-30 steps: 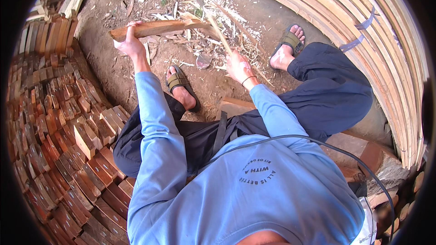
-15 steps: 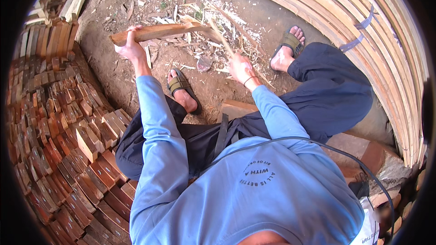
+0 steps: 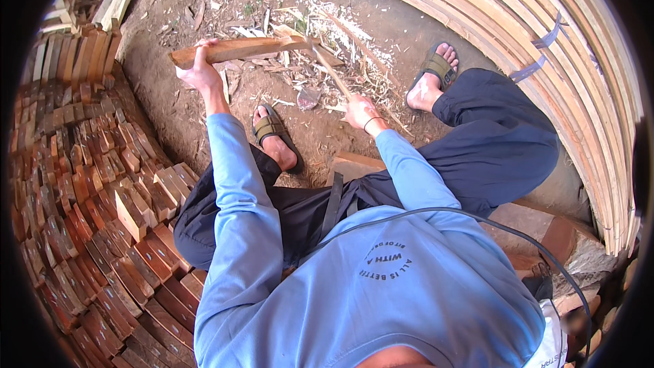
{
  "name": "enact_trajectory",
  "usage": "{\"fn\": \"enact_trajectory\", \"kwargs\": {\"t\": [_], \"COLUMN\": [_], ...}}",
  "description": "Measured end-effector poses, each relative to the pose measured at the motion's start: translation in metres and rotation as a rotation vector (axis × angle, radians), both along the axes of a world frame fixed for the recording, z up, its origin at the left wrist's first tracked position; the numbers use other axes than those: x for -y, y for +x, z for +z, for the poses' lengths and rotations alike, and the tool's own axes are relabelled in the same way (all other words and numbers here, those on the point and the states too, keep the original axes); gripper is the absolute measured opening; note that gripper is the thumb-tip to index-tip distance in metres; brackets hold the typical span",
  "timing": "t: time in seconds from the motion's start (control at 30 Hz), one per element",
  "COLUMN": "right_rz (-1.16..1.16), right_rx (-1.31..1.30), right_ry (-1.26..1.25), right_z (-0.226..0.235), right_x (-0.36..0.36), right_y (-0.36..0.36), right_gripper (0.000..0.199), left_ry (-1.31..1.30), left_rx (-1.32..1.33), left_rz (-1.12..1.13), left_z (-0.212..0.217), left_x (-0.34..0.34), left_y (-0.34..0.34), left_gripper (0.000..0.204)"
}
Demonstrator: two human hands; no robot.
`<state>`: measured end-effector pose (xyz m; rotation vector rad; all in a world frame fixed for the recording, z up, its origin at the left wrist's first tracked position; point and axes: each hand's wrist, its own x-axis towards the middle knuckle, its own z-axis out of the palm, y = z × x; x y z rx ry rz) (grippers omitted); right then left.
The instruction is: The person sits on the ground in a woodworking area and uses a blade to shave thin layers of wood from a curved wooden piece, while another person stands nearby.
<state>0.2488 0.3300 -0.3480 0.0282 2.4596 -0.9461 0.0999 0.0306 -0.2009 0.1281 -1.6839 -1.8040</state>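
My left hand (image 3: 200,76) is wrapped round the left part of a rough wooden billet (image 3: 255,47), which stretches to the right above the chip-strewn ground. My right hand (image 3: 361,113) is closed on the near end of a tool with a slim wooden handle (image 3: 335,76). The handle slants forward and left, and its far end meets the right end of the billet. The tool's head is too small and indistinct there to name its kind. Both sandalled feet (image 3: 278,138) rest on the ground, one on each side of the work.
Pale chips and shavings (image 3: 354,48) litter the dirt floor. Stacked short wooden blocks (image 3: 102,218) fill the left side. Long planks (image 3: 477,0), bound with a strip, curve along the right. A black cable (image 3: 504,221) crosses my lap and shirt.
My right hand has come slightly nearer to me, and the tool's far end has dropped onto the billet's right end. My left hand keeps its hold, shifted only slightly.
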Motion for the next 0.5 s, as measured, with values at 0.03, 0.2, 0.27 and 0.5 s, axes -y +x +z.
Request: {"fn": "enact_trajectory", "kwargs": {"t": [0.03,0.2,0.27,0.5], "right_rz": [-0.010,-0.239,-0.244,-0.309], "right_rx": [-0.019,-0.191,-0.012,-0.075], "right_ry": [-0.021,-0.151,-0.142,-0.122], "right_z": [0.002,0.037,0.064,0.067], "right_x": [0.000,0.006,0.004,0.007], "right_y": [-0.002,-0.018,-0.017,-0.022], "right_gripper": [0.020,0.020,0.021,0.029], "left_ry": [0.001,0.024,0.007,0.012], "left_rx": [0.005,-0.008,-0.005,0.005], "left_rz": [0.008,-0.019,-0.016,0.001], "left_z": [0.000,-0.005,-0.003,-0.001], "left_x": [0.000,0.000,0.001,0.000], "left_y": [0.001,-0.001,0.000,0.002], "left_gripper": [0.010,0.009,0.008,0.009]}}
